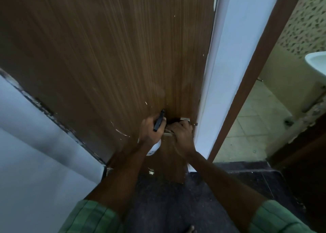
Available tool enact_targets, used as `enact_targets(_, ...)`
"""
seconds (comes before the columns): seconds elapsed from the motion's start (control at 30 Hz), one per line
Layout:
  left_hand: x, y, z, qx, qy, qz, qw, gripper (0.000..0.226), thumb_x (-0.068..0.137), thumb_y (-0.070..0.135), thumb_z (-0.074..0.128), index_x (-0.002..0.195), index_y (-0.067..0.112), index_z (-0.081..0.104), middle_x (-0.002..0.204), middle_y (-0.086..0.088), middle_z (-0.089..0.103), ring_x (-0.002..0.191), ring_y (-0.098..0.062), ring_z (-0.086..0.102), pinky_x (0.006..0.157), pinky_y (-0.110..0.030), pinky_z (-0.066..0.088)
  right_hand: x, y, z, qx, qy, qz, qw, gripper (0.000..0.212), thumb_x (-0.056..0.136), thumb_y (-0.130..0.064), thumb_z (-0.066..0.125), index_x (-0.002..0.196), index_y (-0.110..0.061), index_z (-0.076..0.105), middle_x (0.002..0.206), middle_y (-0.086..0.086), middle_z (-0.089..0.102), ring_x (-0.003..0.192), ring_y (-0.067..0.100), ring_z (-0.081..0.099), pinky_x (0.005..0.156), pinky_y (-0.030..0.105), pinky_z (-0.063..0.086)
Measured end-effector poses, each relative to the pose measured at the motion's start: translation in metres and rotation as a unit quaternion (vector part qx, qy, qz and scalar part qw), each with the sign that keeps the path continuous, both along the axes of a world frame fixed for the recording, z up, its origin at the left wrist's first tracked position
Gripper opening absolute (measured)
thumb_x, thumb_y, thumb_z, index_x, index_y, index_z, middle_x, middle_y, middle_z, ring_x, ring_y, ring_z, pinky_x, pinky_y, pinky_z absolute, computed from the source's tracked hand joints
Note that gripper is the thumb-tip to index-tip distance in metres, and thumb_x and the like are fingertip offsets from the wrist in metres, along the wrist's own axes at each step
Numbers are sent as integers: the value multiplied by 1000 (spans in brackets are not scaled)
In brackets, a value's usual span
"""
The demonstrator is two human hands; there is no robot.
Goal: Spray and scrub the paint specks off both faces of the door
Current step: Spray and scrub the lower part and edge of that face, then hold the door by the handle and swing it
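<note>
Both hands work at the latch edge of the wood-grain door (105,56).

The left hand (150,129) is wrapped around a spray bottle (155,149); the black nozzle (159,119) points toward 12 o'clock, and the white body shows below the wrist. The right hand (181,134), just beside the left at 3 o'clock, is curled shut on the metal door handle (185,119). White paint specks (121,133) streak the door face at 9 o'clock from the hands. A white door frame (227,56) stands at 3 o'clock. A white basin (317,63) sits beyond it.
</note>
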State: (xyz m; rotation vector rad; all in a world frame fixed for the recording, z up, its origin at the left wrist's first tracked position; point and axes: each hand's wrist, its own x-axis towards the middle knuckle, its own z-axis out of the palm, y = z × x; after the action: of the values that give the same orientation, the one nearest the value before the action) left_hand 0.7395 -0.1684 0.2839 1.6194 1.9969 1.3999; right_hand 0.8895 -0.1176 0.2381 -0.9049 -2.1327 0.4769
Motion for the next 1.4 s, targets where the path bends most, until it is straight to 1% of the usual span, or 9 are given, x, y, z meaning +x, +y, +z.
enact_targets(0.13,19,-32,-4,-45,-15,6,999,38,102,29,64,67,16,57,54,6,51,48,-12,52,51,-20,34,22,-29,-12,-30,73,-61,995,44,105,-50,44,111,-17,71,114,5,70,111,29,60,101,43,44)
enact_targets(0.3,53,-64,-15,-43,-27,22,998,42,102,24,68,63,17,56,50,9,49,44,-12,52,47,-16,34,59,-46,-3,-186,102,-196,957,19,100,-10,58,118,-9,64,112,10,60,104,26,56,92,40,47)
enact_targets(0.4,76,-78,-25,0,-26,29,999,32,102,25,68,71,18,60,56,9,55,50,-12,58,50,-25,44,80,-42,1,-222,147,-239,934,16,108,-25,50,104,-12,60,95,4,62,93,31,59,78,39,48)
enact_targets(0.53,106,-88,-28,33,-36,60,997,25,101,36,63,88,16,68,73,5,66,65,-12,66,61,-41,55,100,-23,-11,-323,131,-124,929,32,93,-62,55,114,-37,58,105,-4,67,104,26,64,89,47,58)
enact_targets(0.77,158,-87,-34,39,-48,162,985,24,100,21,69,78,20,59,63,8,55,55,-11,58,54,-27,43,116,10,-23,-296,80,113,945,26,97,-32,66,122,-33,74,106,-21,74,103,10,66,96,45,52)
enact_targets(0.83,174,-87,-36,40,-59,169,983,18,101,25,66,84,18,64,70,6,60,62,-14,62,56,-35,49,125,9,-25,-260,61,159,951,27,97,-24,68,123,-26,73,96,-18,71,94,4,58,87,35,45)
enact_targets(0.93,197,-83,-44,54,-61,232,969,21,101,26,62,85,14,64,72,-1,60,63,-21,60,57,-45,48,130,25,-27,-194,8,235,952,29,94,-18,72,123,-15,74,89,-8,65,88,15,48,81,36,42)
enact_targets(1.17,239,-101,-45,111,-90,428,892,21,99,21,62,79,16,58,70,0,57,64,-19,57,58,-34,43,126,23,-24,-105,-66,428,895,32,94,-23,71,126,-21,74,88,-11,59,90,9,41,76,13,36)
enact_targets(1.4,242,-158,-43,114,-61,547,827,23,98,14,61,77,9,54,68,-4,52,62,-25,53,57,-41,41,112,-23,-34,-9,-98,557,825,52,87,-20,79,137,-26,66,95,-23,48,95,9,42,65,29,49)
